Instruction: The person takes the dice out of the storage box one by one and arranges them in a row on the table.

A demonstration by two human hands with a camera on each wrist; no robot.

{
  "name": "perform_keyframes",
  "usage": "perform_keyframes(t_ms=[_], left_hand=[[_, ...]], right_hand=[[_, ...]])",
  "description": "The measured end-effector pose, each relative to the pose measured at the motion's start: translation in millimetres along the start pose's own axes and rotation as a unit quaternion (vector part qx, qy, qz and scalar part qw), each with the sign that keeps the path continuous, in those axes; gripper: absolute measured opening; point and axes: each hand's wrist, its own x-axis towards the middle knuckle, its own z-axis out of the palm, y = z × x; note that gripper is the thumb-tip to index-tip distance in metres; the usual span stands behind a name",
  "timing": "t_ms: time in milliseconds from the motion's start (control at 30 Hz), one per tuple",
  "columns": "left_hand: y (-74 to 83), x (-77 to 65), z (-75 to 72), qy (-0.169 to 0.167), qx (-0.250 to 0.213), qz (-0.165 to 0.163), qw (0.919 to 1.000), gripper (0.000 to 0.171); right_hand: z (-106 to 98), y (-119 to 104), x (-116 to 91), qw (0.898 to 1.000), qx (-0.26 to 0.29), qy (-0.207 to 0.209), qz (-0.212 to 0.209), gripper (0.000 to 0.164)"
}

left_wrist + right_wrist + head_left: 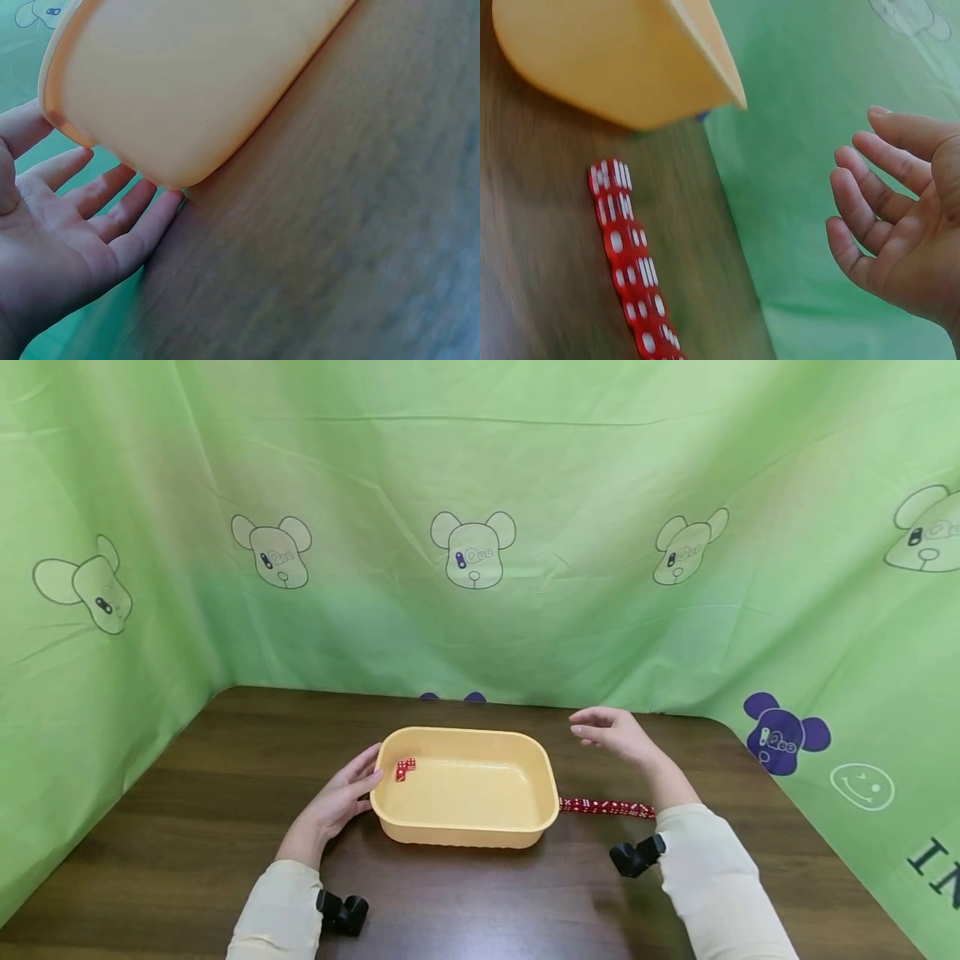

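Note:
A pale yellow plastic basin [468, 837] stands on the table with a few red dice [406, 765] inside near its left end. At that end my left hand [336, 802] holds the basin, thumb over the rim and fingers against the outer wall; the left wrist view shows the fingertips [171, 196] touching the wall. Beyond the basin's right side, my right hand [613, 732] hovers in the air with loosely bent fingers and nothing in them. A row of red dice with white pips [607, 807] runs rightward from the basin, its far end partly behind the right forearm.
The brown wooden table [465, 910] has green printed cloth [480, 627] hanging behind it and along both sides. Black wrist mounts [637, 856] are strapped to both sleeved forearms.

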Motion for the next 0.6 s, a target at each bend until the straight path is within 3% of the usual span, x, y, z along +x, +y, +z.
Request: perform_keyframes(t_ms=[300,600], left_hand=[[0.8,0.4,-0.9,0.007,-0.005,-0.004,1.0,0.052],[0.5,0.4,-0.8,-0.003,-0.008,0.0,1.0,0.053]], right_hand=[[39.5,-18.0,25.6,0.998,0.059,-0.017,-0.013,0.034],[78.6,-45.1,37.0,0.993,0.101,-0.048,-0.029,0.03]])
